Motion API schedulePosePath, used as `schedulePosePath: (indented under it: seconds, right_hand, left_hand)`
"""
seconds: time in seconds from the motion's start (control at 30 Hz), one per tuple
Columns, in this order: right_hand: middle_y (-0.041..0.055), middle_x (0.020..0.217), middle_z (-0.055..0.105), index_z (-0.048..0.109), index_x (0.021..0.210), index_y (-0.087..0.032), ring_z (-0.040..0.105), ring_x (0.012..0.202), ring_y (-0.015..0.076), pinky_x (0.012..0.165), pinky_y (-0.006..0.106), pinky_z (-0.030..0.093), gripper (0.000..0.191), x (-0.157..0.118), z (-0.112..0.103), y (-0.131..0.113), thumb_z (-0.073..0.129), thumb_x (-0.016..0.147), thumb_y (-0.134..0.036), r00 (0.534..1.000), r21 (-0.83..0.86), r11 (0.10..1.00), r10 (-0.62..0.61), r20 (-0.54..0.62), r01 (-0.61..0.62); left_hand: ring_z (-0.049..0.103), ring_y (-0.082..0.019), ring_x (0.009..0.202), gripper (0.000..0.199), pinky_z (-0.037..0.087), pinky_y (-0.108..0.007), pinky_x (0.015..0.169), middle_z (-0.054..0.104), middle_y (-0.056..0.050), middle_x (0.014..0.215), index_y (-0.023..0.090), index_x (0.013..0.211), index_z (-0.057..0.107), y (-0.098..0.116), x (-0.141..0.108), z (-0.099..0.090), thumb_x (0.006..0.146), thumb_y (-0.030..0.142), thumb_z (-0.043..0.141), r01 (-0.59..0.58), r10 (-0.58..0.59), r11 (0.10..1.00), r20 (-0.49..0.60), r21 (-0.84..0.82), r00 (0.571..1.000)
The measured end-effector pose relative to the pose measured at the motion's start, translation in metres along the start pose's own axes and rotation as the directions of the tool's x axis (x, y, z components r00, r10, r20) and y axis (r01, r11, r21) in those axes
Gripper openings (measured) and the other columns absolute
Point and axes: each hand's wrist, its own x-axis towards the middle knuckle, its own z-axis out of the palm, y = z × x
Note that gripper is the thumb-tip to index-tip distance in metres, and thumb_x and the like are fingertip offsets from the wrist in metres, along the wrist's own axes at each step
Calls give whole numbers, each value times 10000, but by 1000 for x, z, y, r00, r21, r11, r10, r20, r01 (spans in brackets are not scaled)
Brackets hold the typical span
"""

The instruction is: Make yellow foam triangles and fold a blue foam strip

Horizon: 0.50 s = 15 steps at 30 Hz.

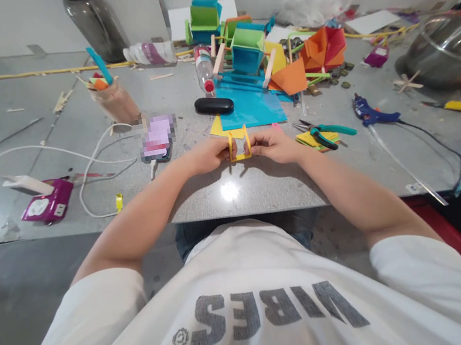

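Between my two hands, near the table's front edge, stands a small yellow folded piece [241, 156] with upright sides. My left hand [217, 152] pinches its left side, the fingers curled inward. On the right side my right hand [267, 144] grips it with bent fingers. Just behind my hands lie a yellow sheet [219, 127] and a blue sheet [252, 110]. To the right of my right hand, pliers with teal handles [323, 135] rest on a stack of yellow pieces [316, 141].
A phone [158, 137] with a white cable lies left of my hands, near a cup of sticks [115, 102]. Behind are a black case [214, 105], a bottle [203, 65] and coloured paper boxes [248, 47]. A blue glue gun [374, 112] and metal bowl [438, 61] are right.
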Motion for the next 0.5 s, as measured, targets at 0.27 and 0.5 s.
schedulePosePath:
  seconds: [0.27,0.5]
  right_hand:
    - [26,900,699,709,915,-249,629,819,189,818,396,584,367,0,6,-2,897,861,-560,994,188,982,-12,-106,32]
    - [21,922,728,715,978,-238,674,855,195,838,398,604,306,-2,0,-3,915,854,-433,1000,228,974,3,-11,-1]
  left_hand:
    - [773,-200,847,263,618,-367,820,814,-48,900,235,876,731,1,0,-2,814,16,599,59,-52,956,35,-287,998]
    - [765,-202,849,260,618,-369,821,812,-54,897,236,872,751,1,1,-5,798,31,609,62,-49,958,55,-280,997]
